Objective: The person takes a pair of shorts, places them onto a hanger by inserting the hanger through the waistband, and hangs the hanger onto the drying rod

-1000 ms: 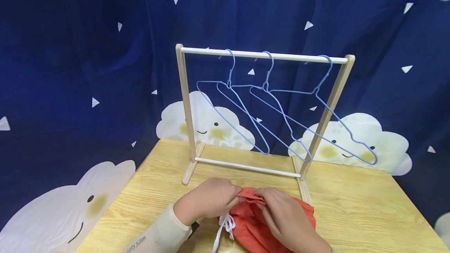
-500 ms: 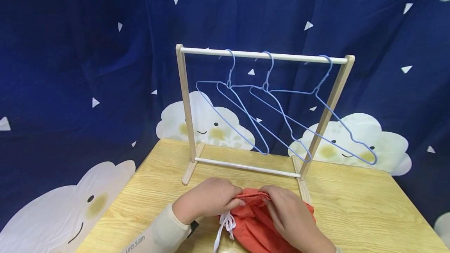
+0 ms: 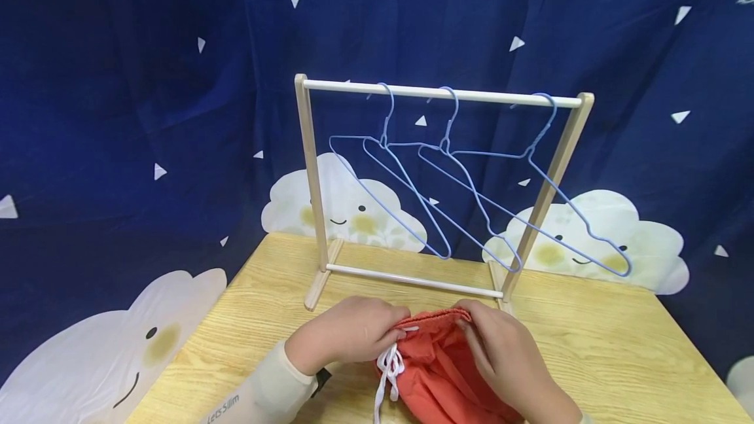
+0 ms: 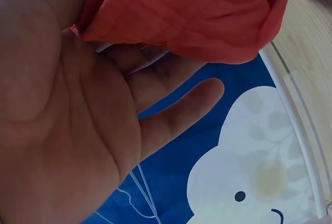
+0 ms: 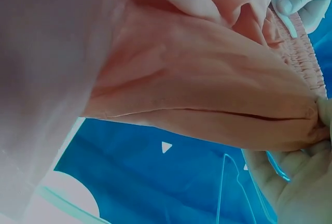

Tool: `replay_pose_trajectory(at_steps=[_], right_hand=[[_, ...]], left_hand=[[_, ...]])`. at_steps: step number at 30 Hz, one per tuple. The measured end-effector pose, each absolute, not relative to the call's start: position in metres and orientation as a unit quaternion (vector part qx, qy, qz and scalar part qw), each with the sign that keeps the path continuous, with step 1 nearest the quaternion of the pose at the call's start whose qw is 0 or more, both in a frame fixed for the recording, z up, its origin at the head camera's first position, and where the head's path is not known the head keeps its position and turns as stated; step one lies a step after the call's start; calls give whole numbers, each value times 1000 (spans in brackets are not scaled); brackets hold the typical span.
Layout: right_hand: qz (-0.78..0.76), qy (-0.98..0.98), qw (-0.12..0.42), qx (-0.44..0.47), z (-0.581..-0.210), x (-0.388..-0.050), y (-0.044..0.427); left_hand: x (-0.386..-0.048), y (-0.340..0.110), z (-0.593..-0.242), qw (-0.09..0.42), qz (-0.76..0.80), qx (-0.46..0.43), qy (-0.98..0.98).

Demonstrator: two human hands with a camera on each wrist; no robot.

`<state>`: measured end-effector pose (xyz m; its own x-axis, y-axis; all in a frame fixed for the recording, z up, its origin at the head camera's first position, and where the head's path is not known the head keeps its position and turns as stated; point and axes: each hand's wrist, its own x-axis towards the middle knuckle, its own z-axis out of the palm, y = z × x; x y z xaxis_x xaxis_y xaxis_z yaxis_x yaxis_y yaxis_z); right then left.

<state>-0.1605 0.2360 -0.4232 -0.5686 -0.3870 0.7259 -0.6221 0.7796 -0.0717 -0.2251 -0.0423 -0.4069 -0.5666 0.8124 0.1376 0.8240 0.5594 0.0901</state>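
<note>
Red shorts point(image 3: 432, 371) with a gathered elastic waistband are held up at the table's near side. A white drawstring point(image 3: 390, 364) hangs from the waistband in a bow. My left hand point(image 3: 353, 332) pinches the waistband's left end between thumb and fingers; its outer fingers extend free in the left wrist view. At the other end, my right hand point(image 3: 506, 352) grips the waistband. The right wrist view shows a side seam with a slit along the shorts point(image 5: 207, 94). The lower part runs out of the head view's bottom edge.
A wooden rack point(image 3: 442, 93) stands behind the hands with a white top rail. Three blue wire hangers point(image 3: 412, 185) hang from it, askew. Beneath is a light wooden table point(image 3: 595, 339); behind is a dark blue curtain point(image 3: 147, 84) with clouds and triangles.
My right hand has moved right, away from the left, and the waistband between them is spread wider. The drawstring has shifted slightly right. My left hand is nearly still, keeping its pinch.
</note>
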Motion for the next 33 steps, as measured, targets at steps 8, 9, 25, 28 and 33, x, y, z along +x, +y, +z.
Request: replay_pose_trajectory(at_steps=[8, 9, 25, 28, 33], right_hand=[[192, -872, 360, 271, -408, -158, 245], [197, -873, 358, 266, -406, -157, 246], [269, -873, 336, 231, -395, -148, 252], [279, -871, 335, 224, -394, -147, 252], [298, -868, 327, 225, -393, -148, 255]], left_hand=[[-224, -49, -395, 37, -113, -473, -873], [-224, -50, -393, 38, -119, -475, -871], [-220, -56, -383, 93, -117, -479, -865], [-220, -58, -383, 93, -126, -475, -866], [-221, -60, -382, 97, -137, -475, -864]])
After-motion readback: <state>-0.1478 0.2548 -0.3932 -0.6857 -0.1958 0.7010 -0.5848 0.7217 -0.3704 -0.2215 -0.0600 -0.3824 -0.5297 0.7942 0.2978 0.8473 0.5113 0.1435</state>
